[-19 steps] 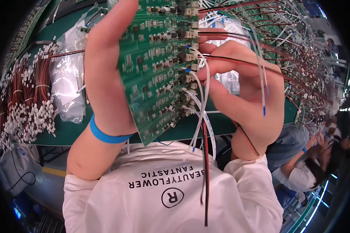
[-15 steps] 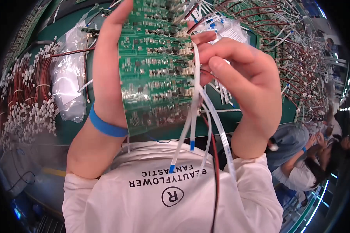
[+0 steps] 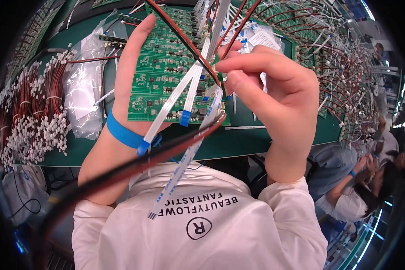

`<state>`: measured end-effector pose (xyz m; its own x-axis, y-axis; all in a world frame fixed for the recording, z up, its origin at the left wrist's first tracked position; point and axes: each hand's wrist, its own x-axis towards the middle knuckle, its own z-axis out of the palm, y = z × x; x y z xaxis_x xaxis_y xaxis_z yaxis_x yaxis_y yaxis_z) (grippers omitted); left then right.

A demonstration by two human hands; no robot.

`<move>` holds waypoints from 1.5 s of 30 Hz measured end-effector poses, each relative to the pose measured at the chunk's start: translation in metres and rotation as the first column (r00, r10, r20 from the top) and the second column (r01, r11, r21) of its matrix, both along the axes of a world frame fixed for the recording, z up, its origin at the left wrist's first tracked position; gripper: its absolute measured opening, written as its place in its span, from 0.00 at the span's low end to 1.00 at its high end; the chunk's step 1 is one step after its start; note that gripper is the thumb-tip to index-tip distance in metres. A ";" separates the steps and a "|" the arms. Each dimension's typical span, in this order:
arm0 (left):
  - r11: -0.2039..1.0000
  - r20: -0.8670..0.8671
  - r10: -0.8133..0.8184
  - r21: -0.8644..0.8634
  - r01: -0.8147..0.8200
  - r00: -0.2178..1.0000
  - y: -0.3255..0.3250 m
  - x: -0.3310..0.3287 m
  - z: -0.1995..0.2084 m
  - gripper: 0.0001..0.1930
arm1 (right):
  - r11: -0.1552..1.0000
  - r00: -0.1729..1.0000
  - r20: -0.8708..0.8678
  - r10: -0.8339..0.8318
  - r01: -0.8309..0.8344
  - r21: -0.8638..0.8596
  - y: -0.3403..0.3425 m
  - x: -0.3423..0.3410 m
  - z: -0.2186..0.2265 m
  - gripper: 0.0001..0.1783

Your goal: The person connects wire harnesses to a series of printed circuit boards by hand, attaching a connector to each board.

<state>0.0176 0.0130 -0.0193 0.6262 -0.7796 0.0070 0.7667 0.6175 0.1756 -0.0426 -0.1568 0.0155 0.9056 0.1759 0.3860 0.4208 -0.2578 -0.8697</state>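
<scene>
A green circuit board panel (image 3: 153, 87), made of several joined strips, lies in my left hand (image 3: 124, 85). The thumb rests along its left edge and the other fingers are hidden beneath. My right hand (image 3: 279, 85) is at the panel's right edge, by the row of small connectors. Its thumb and index finger pinch together beside a red and black wire pair (image 3: 184, 41); what sits between them is hidden. White flat ribbon cables (image 3: 177, 95) with blue ends spread across the board. Another ribbon (image 3: 177, 173) dangles below it. A blurred red and black cable (image 3: 135, 161) sweeps across my left forearm.
Bundles of red and black wires with white plugs (image 3: 36, 108) lie at the left on the green table (image 3: 243, 146). Clear plastic bags (image 3: 83, 85) lie beside them. More wired boards (image 3: 310, 36) crowd the right. Another person (image 3: 346, 198) sits at the far right.
The panel has tipped flatter and moved away from me. Ribbon cables and red and black wires that hung past its right edge now lie across it. My right fingers moved slightly left.
</scene>
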 end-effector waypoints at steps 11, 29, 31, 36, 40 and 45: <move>0.926 -0.069 0.198 0.341 -0.163 0.978 -0.006 -0.013 0.017 0.24 | 0.996 0.981 -0.179 -0.068 0.056 -0.071 0.006 -0.006 0.004 0.08; 0.921 0.077 0.285 0.256 -0.295 0.955 0.005 -0.004 0.001 0.20 | 0.920 1.000 -0.004 0.013 -0.013 -0.391 0.011 -0.002 -0.008 0.05; 0.935 0.038 0.262 0.239 -0.263 0.964 0.007 -0.003 0.001 0.21 | 0.893 0.999 0.041 0.034 -0.012 -0.449 0.011 -0.002 -0.008 0.05; 0.966 -0.061 0.191 0.191 -0.176 0.980 0.010 0.000 0.000 0.23 | 0.896 0.996 0.069 0.052 -0.016 -0.444 0.013 0.000 -0.010 0.06; 0.975 -0.106 0.164 0.170 -0.144 0.981 0.008 -0.004 0.008 0.22 | 0.865 0.996 0.066 0.058 -0.017 -0.501 0.017 -0.001 -0.008 0.07; 0.912 -0.009 0.300 0.297 -0.284 0.954 0.009 -0.005 0.003 0.20 | 0.883 0.995 0.093 0.039 0.010 -0.469 0.021 0.000 -0.018 0.08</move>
